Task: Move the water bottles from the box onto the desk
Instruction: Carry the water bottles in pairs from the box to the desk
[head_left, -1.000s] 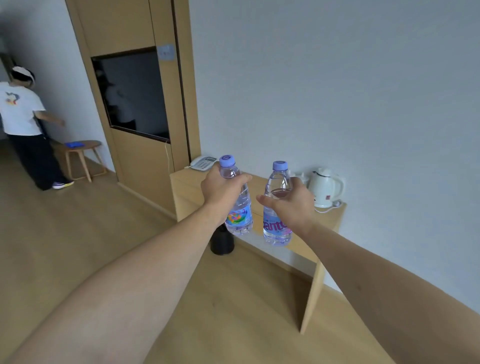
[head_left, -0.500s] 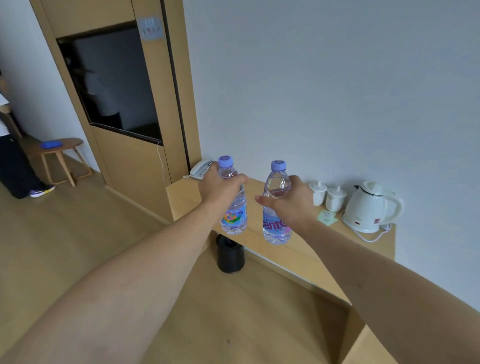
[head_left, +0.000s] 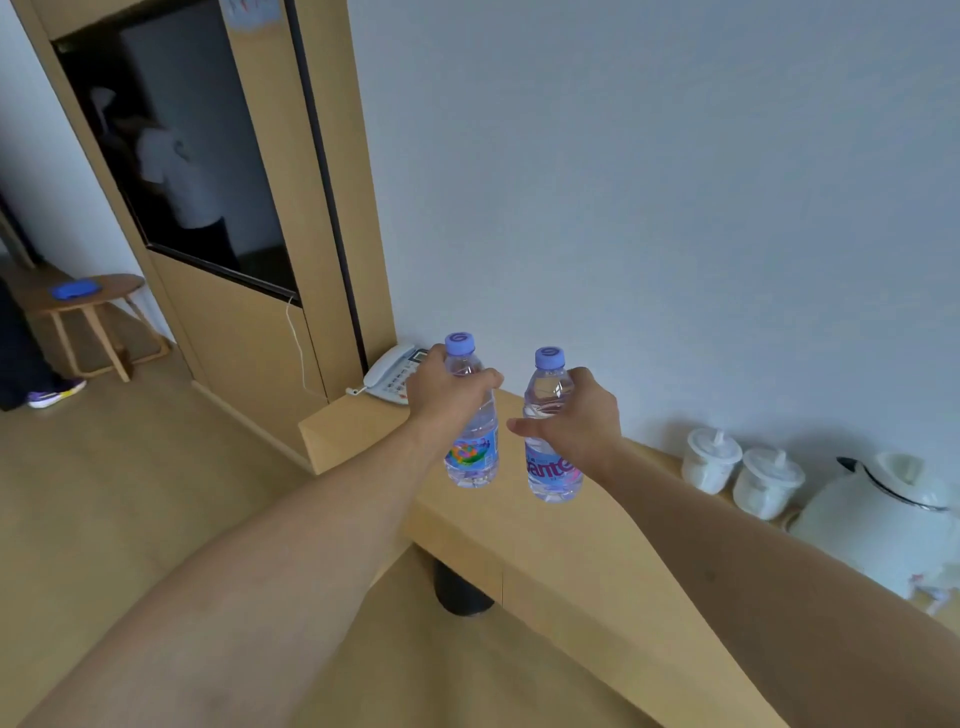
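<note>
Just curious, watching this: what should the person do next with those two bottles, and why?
Probably lower both straight down onto the desk. The left hand and right hand each grip an upright bottle over bare desktop between the phone and cups.

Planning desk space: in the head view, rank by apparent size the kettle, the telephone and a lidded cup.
1. kettle, largest, though nearest the camera and cut off by the frame
2. telephone, partly hidden by the left hand
3. lidded cup

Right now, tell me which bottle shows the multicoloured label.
The bottle in the left hand: left bottle shows a rainbow-coloured patch, while the right bottle shows pink lettering.
</note>
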